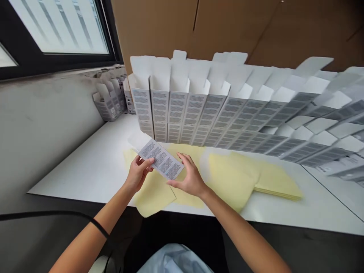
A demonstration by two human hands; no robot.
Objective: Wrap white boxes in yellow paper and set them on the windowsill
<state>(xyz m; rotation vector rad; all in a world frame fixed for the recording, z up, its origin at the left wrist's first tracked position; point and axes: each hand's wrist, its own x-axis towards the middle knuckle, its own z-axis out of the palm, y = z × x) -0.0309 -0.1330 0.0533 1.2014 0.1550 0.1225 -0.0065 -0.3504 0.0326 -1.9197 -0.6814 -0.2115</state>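
A small white paperboard carton (162,158) with blocks of fine print is tilted in front of me, above the table. Its upper left end has a white flap standing out. My left hand (138,171) grips the carton's left part, thumb on the printed face and fingers underneath. At the lower right end, my right hand (192,176) spans the carton between thumb and fingertips. Beneath both hands lie loose yellow paper sheets (155,193). Behind them stands a long row of similar upright cartons (179,110) with open top flaps.
More yellow sheets (233,174) and a thin yellow stack (280,182) lie right on the white table (85,163). Further cartons (109,100) stand by the left wall. Large brown cardboard (159,26) rises behind the row. A black cable (57,214) crosses the lower left.
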